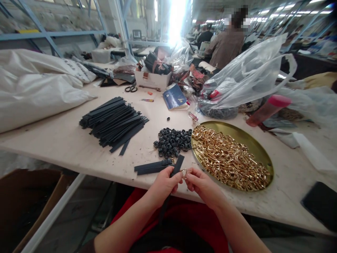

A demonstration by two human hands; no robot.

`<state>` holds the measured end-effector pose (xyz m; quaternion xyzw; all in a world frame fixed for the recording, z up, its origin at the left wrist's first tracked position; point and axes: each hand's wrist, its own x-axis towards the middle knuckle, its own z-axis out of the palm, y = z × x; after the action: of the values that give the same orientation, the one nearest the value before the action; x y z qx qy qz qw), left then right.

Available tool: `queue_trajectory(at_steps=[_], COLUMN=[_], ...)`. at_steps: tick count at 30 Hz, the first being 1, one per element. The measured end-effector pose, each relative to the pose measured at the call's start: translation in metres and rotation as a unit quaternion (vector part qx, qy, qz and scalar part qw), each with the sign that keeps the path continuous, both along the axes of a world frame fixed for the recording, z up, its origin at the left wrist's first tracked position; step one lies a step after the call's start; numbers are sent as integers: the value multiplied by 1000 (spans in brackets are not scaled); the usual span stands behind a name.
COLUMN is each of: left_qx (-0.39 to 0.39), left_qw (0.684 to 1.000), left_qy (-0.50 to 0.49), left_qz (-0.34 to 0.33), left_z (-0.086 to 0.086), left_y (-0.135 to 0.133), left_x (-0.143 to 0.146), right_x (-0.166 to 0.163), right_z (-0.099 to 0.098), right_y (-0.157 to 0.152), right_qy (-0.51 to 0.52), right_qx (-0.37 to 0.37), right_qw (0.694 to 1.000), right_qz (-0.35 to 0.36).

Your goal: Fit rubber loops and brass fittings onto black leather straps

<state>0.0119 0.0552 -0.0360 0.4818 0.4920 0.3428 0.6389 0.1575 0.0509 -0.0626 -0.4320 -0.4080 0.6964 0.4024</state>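
My left hand (168, 182) is closed around a dark strap (179, 164), whose one end sticks up past the fingers and whose other end hangs over my lap. In a pinch, my right hand (198, 182) holds a small gold buckle (184, 173) right beside the strap; whether the two touch I cannot tell. Just beyond my left hand lie a few straps with a buckle (152, 166). A heap of small dark loops (173, 140) sits farther back. Right of it, a round gold tray (237, 131) carries a pile of gold buckles (229, 158).
A stack of dark strips (113, 121) lies at left, near a large white sack (39, 88). Toward the back are scissors (131, 88), a blue booklet (175, 96) and a filled box (152, 80). Right stand a pink-lidded bottle (270, 109) and a plastic bag (244, 80). A person (228, 44) sits beyond.
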Motion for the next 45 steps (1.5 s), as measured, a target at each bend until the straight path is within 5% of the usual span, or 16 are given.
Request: queue_trajectory(at_steps=[4, 7, 10, 14, 17, 21, 24, 27, 33, 38, 45], left_qx=[-14, -25, -32, -47, -46, -3, 50, 121, 195, 85, -32], left_qw=[1000, 999, 998, 995, 996, 998, 989, 964, 944, 981, 995], left_qy=[16, 24, 31, 14, -11, 10, 106, 199, 210, 129, 45], left_qz=[6, -5, -36, -83, -80, -58, -94, -128, -163, -119, -82], left_z=[-1, 1, 4, 6, 5, -1, -2, 4, 11, -3, 0], left_y=[-3, -5, -6, -6, -8, -15, -23, -31, -34, -37, -37], left_x=[-3, -4, -4, -4, -7, -18, -28, -33, -29, -29, -26], right_x=[1, 2, 1, 2, 2, 0, -4, -12, -30, -32, -37], right_z=[-2, 0, -1, -4, -1, 2, 1, 0, -4, -11, -12], right_y=[-3, -8, -12, -12, -14, -16, -17, -20, -37, -46, -44], right_qy=[-102, -242, -270, -142, -54, 33, 151, 217, 132, -55, -42], right_qx=[73, 222, 309, 193, 130, 63, -23, -88, -45, 100, 46], right_qw=[991, 941, 909, 971, 990, 996, 977, 958, 979, 980, 988], right_qz=[-37, -85, -70, -12, 29, -61, -151, -164, -147, -166, -138])
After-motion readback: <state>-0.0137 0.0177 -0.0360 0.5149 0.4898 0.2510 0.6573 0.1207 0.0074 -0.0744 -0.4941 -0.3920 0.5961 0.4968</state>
